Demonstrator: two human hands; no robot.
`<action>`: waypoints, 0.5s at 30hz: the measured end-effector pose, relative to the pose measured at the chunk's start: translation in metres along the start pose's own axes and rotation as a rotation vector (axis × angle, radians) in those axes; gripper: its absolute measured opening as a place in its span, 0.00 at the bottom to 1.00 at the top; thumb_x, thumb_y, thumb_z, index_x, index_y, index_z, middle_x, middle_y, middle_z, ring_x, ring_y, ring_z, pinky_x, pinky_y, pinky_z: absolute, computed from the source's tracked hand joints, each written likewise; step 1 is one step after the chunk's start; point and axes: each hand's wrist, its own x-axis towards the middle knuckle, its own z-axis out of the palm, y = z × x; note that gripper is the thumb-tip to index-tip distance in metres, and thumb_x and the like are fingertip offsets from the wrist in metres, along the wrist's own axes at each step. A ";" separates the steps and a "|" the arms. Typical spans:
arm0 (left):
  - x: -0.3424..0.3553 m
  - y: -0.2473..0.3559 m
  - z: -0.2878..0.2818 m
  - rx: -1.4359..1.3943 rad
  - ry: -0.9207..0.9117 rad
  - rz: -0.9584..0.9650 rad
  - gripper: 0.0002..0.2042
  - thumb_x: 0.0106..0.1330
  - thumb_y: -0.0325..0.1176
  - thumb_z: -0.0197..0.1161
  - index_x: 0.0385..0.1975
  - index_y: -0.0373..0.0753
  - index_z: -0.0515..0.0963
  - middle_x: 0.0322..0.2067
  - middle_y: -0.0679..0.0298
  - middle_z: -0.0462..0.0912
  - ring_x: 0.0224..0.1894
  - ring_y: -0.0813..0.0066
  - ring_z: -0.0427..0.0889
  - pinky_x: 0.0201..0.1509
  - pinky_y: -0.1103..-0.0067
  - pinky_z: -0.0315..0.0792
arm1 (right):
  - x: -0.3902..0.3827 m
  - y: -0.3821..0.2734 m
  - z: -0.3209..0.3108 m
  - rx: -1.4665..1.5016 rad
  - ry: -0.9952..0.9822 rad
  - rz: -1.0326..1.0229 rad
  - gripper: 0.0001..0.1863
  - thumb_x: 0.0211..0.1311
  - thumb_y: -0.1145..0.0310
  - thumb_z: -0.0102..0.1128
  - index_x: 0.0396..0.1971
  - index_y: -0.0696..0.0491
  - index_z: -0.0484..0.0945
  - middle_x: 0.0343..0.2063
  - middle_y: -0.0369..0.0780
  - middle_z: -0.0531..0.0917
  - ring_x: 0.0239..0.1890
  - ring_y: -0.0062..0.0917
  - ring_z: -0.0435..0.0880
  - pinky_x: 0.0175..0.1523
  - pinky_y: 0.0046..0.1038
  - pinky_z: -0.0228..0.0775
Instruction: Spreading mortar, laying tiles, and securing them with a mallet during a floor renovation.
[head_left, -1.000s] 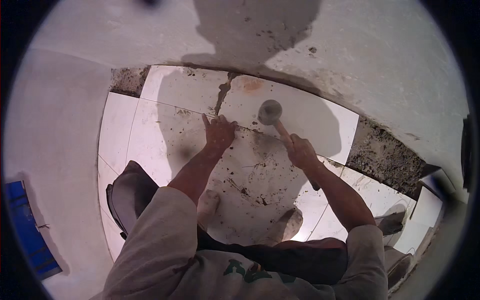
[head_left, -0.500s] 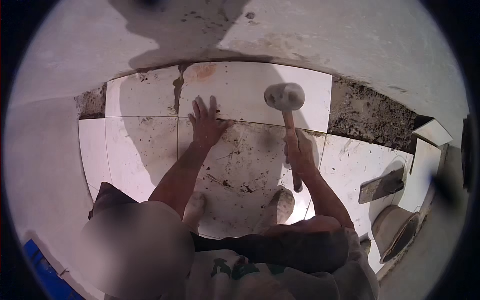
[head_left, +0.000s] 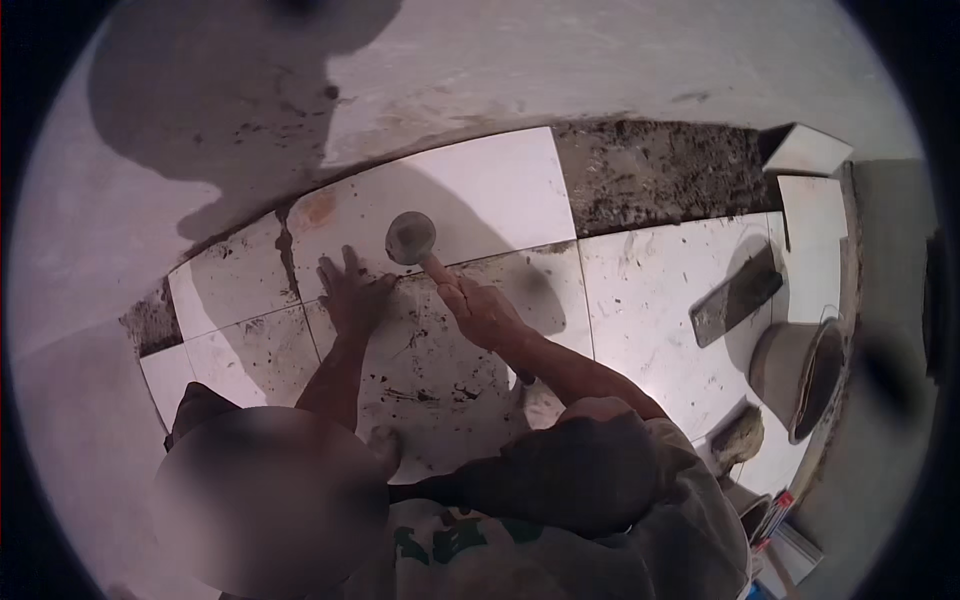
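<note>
My left hand (head_left: 350, 298) lies with fingers spread on the white floor tiles, across the joint at the front edge of the rear tile (head_left: 490, 195). My right hand (head_left: 482, 312) is closed round the wooden handle of a mallet (head_left: 410, 240). The mallet's round grey head is over the rear tile, just beyond my left fingertips; whether it touches the surface I cannot tell. Dark crumbs and smears dirty the front tile (head_left: 440, 360) between my forearms.
Right of the rear tile is a strip of rough dark mortar (head_left: 665, 175). A hand float (head_left: 737, 297) rests on the right-hand tiles, near a bucket (head_left: 775, 365) lying tipped. A loose tile (head_left: 810, 150) is at the far right corner. A wall (head_left: 480, 75) bounds the back.
The mallet has swung leftward with my right hand, closer to my left hand. My left hand is still spread on the tiles. The whole view has turned and shifted.
</note>
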 end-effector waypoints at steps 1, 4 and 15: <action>0.001 0.003 -0.003 0.053 -0.021 -0.031 0.46 0.50 0.60 0.65 0.68 0.47 0.55 0.68 0.42 0.47 0.71 0.48 0.46 0.66 0.46 0.48 | -0.006 0.002 -0.003 0.002 0.024 0.005 0.26 0.69 0.48 0.41 0.36 0.60 0.73 0.27 0.57 0.79 0.34 0.54 0.79 0.41 0.49 0.68; 0.015 0.010 -0.016 0.152 -0.112 -0.064 0.47 0.49 0.62 0.65 0.68 0.48 0.55 0.66 0.41 0.51 0.70 0.48 0.50 0.67 0.49 0.49 | -0.021 0.005 -0.013 0.015 0.053 0.108 0.28 0.68 0.46 0.42 0.35 0.60 0.73 0.28 0.57 0.79 0.35 0.53 0.79 0.41 0.49 0.68; 0.077 0.002 -0.024 0.094 -0.214 0.203 0.57 0.42 0.54 0.75 0.70 0.63 0.39 0.71 0.49 0.31 0.72 0.43 0.30 0.63 0.37 0.49 | -0.015 -0.035 -0.052 0.150 0.199 0.043 0.25 0.67 0.47 0.48 0.37 0.59 0.69 0.23 0.52 0.77 0.30 0.47 0.79 0.37 0.44 0.68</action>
